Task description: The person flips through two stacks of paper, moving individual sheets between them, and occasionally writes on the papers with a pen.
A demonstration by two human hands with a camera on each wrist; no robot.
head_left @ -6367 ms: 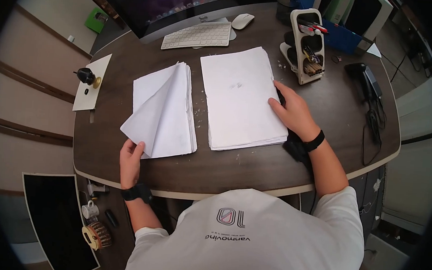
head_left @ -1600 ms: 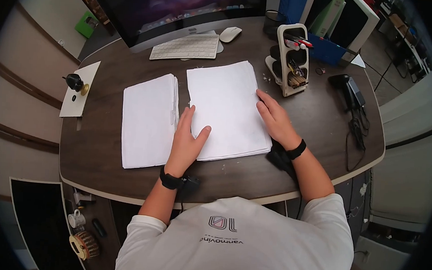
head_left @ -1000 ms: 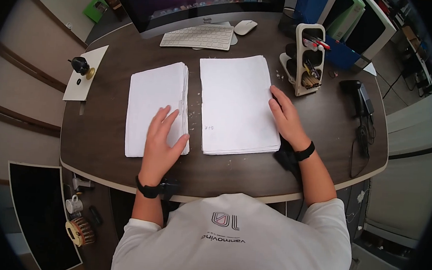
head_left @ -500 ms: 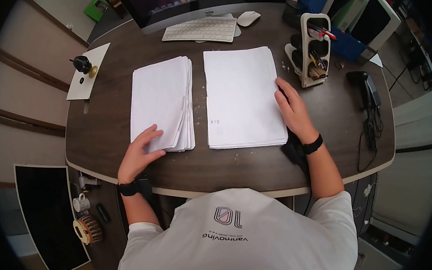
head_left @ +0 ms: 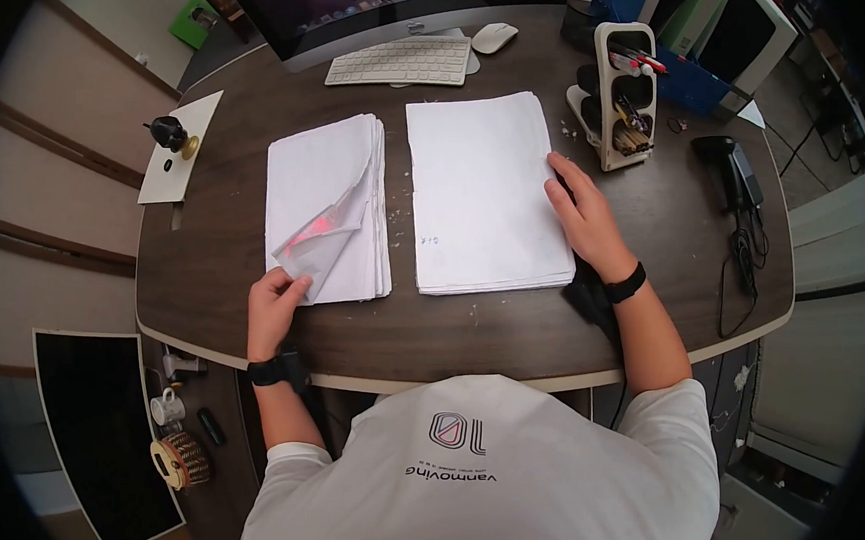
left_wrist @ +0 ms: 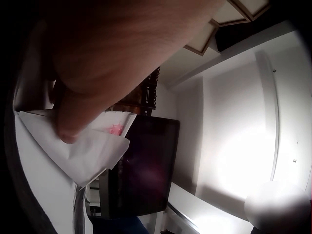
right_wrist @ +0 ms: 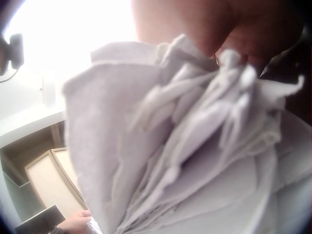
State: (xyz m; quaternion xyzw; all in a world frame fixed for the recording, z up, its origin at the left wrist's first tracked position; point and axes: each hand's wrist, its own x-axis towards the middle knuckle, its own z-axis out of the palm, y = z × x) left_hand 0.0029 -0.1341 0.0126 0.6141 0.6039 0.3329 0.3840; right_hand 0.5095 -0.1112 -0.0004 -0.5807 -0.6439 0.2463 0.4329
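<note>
Two stacks of white paper lie side by side on the dark desk. At the left stack (head_left: 314, 166), my left hand (head_left: 274, 309) pinches the near-left corner of the top sheet (left_wrist: 68, 151) between thumb and fingers. That corner is lifted and folded over, and a pink mark (head_left: 321, 224) shows on it. My right hand (head_left: 590, 221) rests along the right edge of the right stack (head_left: 488, 194), thumb toward the top sheet and fingers extended. In the right wrist view, the worn, curled page edges (right_wrist: 195, 122) of a stack fill the middle, close under the hand.
Beyond the stacks are a keyboard (head_left: 399, 61), a mouse (head_left: 494, 38) and a monitor (head_left: 370, 10). A pen holder (head_left: 625, 98) stands at the back right, with a black corded device (head_left: 738, 176) farther right. At left, a small black object (head_left: 168, 132) sits on a white board (head_left: 163, 186).
My left hand left the right stack, moved over the left stack to its near-left corner and now lifts the top sheet there. The right hand stays by the right stack's edge.
</note>
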